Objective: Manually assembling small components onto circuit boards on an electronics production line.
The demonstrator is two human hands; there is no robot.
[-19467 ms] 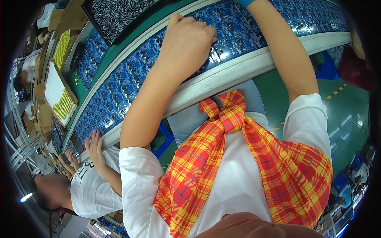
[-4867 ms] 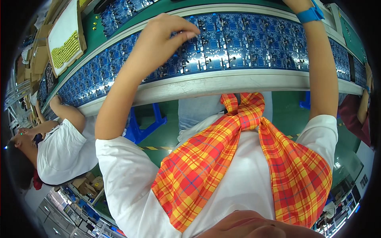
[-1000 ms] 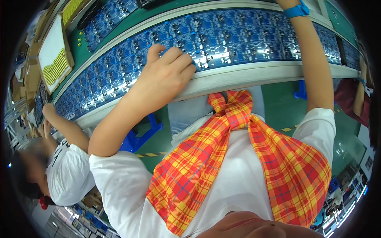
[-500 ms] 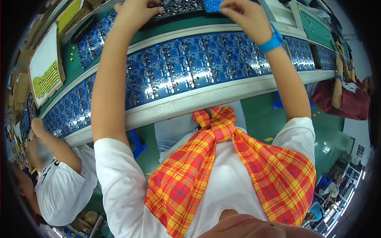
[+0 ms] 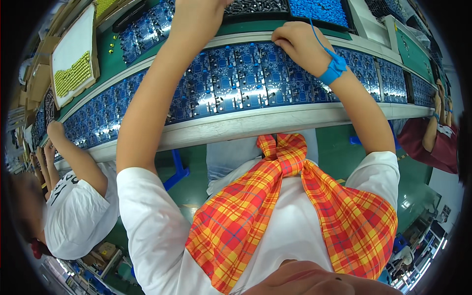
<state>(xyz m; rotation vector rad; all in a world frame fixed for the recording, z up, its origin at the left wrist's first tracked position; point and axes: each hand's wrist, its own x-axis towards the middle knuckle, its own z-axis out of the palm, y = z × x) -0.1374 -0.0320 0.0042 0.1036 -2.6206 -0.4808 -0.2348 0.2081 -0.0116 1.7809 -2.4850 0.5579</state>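
My right hand (image 5: 304,48), with a blue wrist strap (image 5: 334,69) and its cord, hangs over a row of blue circuit boards (image 5: 246,73). Its fingers curl down in a pinch, and whatever is between them is hidden. Small blue parts stand on several boards. My left hand (image 5: 200,19) reaches over the far edge of the board row, beside a black tray of black parts (image 5: 255,7). The upper border of the picture cuts off most of its fingers. To the right of that tray, another holds many small blue parts (image 5: 319,12).
A pale rail (image 5: 211,125) runs along the near side of the boards. Far left lies a cardboard tray with yellow parts (image 5: 73,73); a few loose yellow pieces (image 5: 111,45) are on the green bench. Co-workers sit at left (image 5: 81,211) and right (image 5: 427,142).
My right hand has come from the blue-parts tray down over the boards. My left hand has shifted up and right in the picture. The whole view has also moved somewhat.
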